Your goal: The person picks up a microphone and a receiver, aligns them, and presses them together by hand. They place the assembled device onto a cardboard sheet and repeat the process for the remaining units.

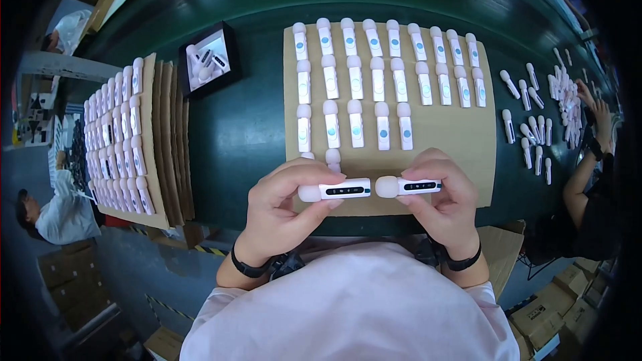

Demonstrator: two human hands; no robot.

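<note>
Between the thumb and fingers of my left hand (pixel 275 210) is a small white wand massager (pixel 346 188) with a rounded pale head. It lies sideways, its black button panel facing up. My right hand (pixel 455 207) pinches a like wand massager (pixel 420 186), panel up, its head close to the tail of the first. Both are held above the near part of a brown cardboard sheet (pixel 448 137). On that sheet, rows of wand massagers (pixel 356 127) lie with round blue spots facing up. My left hand partly hides a few in the nearest row.
At left, a stack of cardboard sheets (pixel 162 154) bears more wand massagers. A black-rimmed box (pixel 231 53) holds several. Loose ones (pixel 525 97) lie at right on the green table (pixel 254 127), where another person's hand (pixel 600 120) touches a pile. Another person (pixel 63 210) is at far left.
</note>
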